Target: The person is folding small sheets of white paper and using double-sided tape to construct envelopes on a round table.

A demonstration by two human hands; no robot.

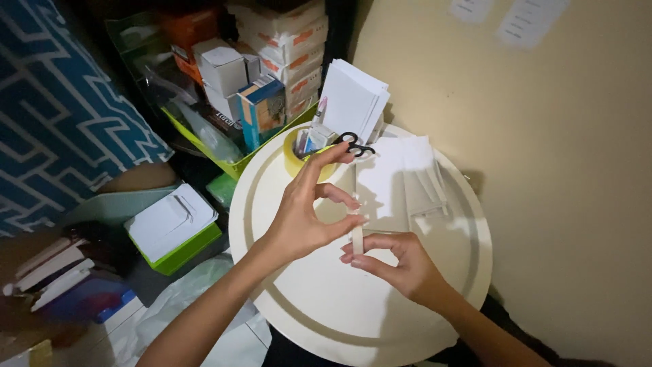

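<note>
Stacked white-orange cartons (288, 41) behind a blue box (261, 109); wall notices (530, 20).

We see a yellow cup (297, 158) holding black-handled scissors (353, 144) and pens, white paper sheets (397, 180) on the round table (326, 306), stacked boxes (285, 41) behind.

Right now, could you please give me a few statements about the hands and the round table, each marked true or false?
1. Both hands hold a small roll of tape above the round white table. True.
2. The left hand grips the scissors. False: the black scissors stand in the yellow cup.
3. White paper sheets lie on the table. True.
4. The right hand rests flat on the table. False: its fingers pinch the roll.
</note>
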